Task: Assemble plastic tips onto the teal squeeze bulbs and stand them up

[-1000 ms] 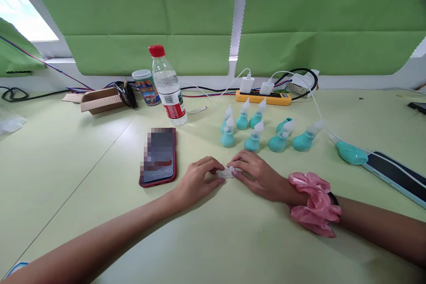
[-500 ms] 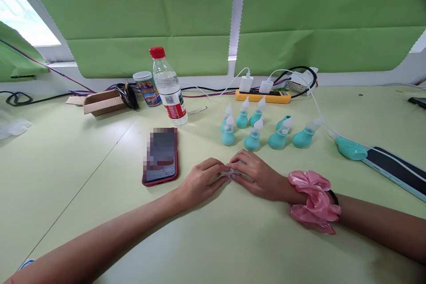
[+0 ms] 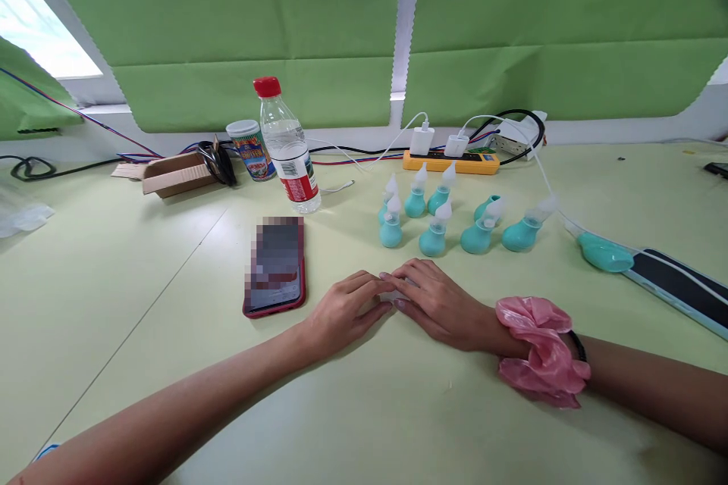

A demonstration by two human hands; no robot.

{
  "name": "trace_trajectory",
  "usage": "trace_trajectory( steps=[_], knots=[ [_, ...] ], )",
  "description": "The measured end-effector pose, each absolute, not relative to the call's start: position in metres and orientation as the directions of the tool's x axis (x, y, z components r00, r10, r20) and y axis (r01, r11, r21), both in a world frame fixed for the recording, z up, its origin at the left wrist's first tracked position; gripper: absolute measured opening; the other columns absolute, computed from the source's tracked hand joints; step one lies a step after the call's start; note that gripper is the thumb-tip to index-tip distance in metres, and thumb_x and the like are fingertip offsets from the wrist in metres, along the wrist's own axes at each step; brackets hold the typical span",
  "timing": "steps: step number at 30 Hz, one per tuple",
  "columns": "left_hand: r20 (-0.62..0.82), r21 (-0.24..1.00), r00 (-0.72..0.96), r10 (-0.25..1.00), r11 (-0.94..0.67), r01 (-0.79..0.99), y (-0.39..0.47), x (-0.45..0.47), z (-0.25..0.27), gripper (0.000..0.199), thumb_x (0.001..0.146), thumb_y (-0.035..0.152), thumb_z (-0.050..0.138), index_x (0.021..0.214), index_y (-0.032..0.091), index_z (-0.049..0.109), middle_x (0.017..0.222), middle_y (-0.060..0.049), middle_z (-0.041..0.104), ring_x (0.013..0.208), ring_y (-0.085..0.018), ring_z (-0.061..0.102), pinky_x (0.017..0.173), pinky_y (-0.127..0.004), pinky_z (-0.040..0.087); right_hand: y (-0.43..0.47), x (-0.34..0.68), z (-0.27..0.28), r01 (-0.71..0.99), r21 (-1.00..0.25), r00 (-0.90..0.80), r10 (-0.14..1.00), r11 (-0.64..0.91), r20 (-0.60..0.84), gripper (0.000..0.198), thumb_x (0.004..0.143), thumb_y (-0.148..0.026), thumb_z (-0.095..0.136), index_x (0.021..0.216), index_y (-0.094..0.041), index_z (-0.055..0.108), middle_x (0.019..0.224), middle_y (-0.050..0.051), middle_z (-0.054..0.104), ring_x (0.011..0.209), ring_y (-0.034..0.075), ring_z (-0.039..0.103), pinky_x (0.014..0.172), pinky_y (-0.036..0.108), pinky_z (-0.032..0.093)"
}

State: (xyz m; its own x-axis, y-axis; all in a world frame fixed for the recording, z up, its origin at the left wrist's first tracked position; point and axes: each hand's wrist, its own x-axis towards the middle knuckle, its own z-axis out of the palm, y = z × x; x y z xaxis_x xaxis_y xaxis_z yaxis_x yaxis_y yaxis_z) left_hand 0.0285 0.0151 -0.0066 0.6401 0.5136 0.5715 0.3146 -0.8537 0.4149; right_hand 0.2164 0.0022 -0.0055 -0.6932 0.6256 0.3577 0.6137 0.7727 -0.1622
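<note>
My left hand and my right hand meet fingertip to fingertip just above the pale table. Between them they pinch a small clear plastic piece, mostly covered by the fingers. A pink scrunchie circles my right wrist. Beyond the hands stand several teal bulb nasal aspirators with clear tips, among them one at the front and one leaning to the right. A teal bulb with no visible tip lies behind them. Another teal piece rests at the right.
Left of the hands lies a phone in a red case. A red-capped water bottle, a printed canister and an open cardboard box stand behind. A yellow power strip with chargers and cables sits near the wall. A dark flat device lies right.
My right fingers have shifted slightly over the clear piece and now reach across my left fingertips, covering more of it. My left hand stays nearly where it was.
</note>
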Motion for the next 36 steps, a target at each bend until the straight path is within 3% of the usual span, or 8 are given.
trace_trajectory(
  steps=[6, 14, 36],
  knots=[
    [0.579, 0.416, 0.642, 0.503, -0.859, 0.299, 0.0164, 0.0279, -0.0071, 0.012, 0.081, 0.015, 0.049, 0.088, 0.012, 0.057, 0.081, -0.009, 0.062, 0.076, -0.015, 0.057, 0.067, -0.025, 0.048, 0.001, 0.2157, -0.006, 0.603, -0.174, -0.695, 0.62, 0.778, 0.363, 0.035, 0.087, -0.025, 0.036, 0.118, -0.01, 0.042, 0.098, 0.013, 0.054, 0.092, 0.024, 0.045, 0.074, 0.041, 0.04],
    [0.539, 0.468, 0.623, 0.567, -0.816, 0.338, 0.0145, 0.0273, -0.0043, 0.012, 0.08, 0.016, 0.05, 0.087, 0.011, 0.058, 0.08, -0.009, 0.062, 0.074, -0.014, 0.058, 0.066, -0.024, 0.048, 0.0018, 0.2187, -0.0091, 0.574, -0.201, -0.553, 0.557, 0.794, 0.62, 0.019, 0.08, -0.016, 0.049, 0.098, -0.016, 0.054, 0.082, 0.006, 0.059, 0.081, 0.019, 0.049, 0.072, 0.037, 0.04],
    [0.531, 0.507, 0.624, 0.573, -0.805, 0.308, 0.016, 0.0273, -0.0072, 0.01, 0.08, 0.016, 0.051, 0.086, 0.013, 0.058, 0.08, -0.008, 0.062, 0.074, -0.013, 0.058, 0.067, -0.023, 0.048, 0.0036, 0.2194, -0.0084, 0.537, -0.155, -0.599, 0.504, 0.829, 0.622, 0.01, 0.079, -0.013, 0.05, 0.083, -0.017, 0.058, 0.08, 0.005, 0.06, 0.079, 0.016, 0.05, 0.071, 0.035, 0.039]
  ],
)
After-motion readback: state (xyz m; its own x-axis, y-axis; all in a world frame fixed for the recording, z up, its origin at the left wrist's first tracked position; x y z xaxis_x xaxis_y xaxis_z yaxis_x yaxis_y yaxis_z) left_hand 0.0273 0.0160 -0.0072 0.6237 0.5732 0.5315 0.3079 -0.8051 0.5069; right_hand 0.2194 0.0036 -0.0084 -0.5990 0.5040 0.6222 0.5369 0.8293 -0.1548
